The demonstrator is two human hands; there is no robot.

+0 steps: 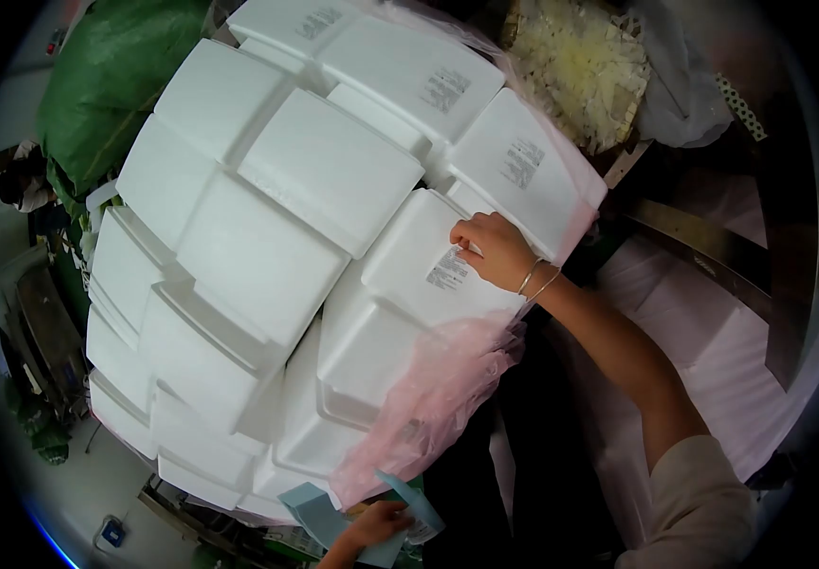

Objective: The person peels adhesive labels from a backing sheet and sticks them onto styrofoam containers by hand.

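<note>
Smooth white box-shaped blocks (262, 261) bear grey printed markings (521, 163); crumpled pink translucent film (438, 389); pale blue folded sheet (314, 512); my beige fabric sleeve (699, 498); bulging green sack (115, 85); narrow black-and-cream spotted strip (740, 107).

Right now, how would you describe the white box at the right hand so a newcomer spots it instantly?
Find the stack of white boxes filling the middle. Right of its centre, above the bunched pink plastic, is the white box. Others bear print too, but only this one has the right hand beside its print.
</note>
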